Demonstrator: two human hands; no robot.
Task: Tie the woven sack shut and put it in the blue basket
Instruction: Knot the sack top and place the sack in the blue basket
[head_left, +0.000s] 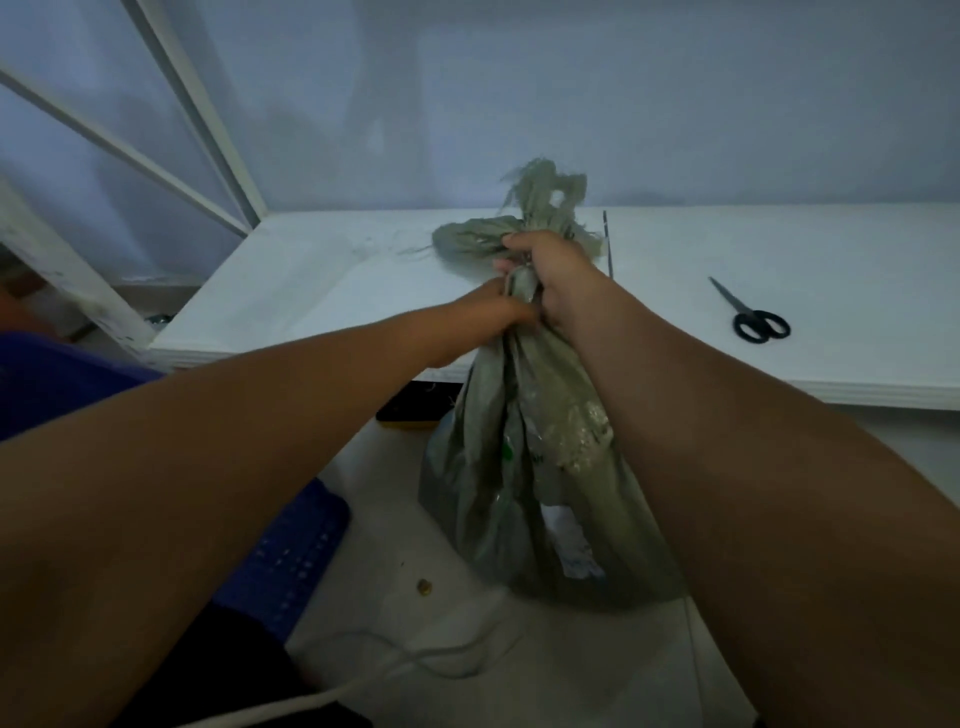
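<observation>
A grey-green woven sack (540, 483) stands upright on the pale floor in front of a white table. Its mouth is gathered into a bunch with frayed ends sticking up. My right hand (553, 270) is closed around the gathered neck from above. Just below and to the left, my left hand (493, 312) grips the same neck. The blue basket (296, 556) sits on the floor at the left, mostly hidden behind my left forearm.
A white table (322, 291) spans the scene, with black-handled scissors (753, 317) on its right part. A white cord (395, 670) trails across the floor near me. A white metal frame (208, 119) leans at the left. A small brass-coloured object (424, 586) lies on the floor.
</observation>
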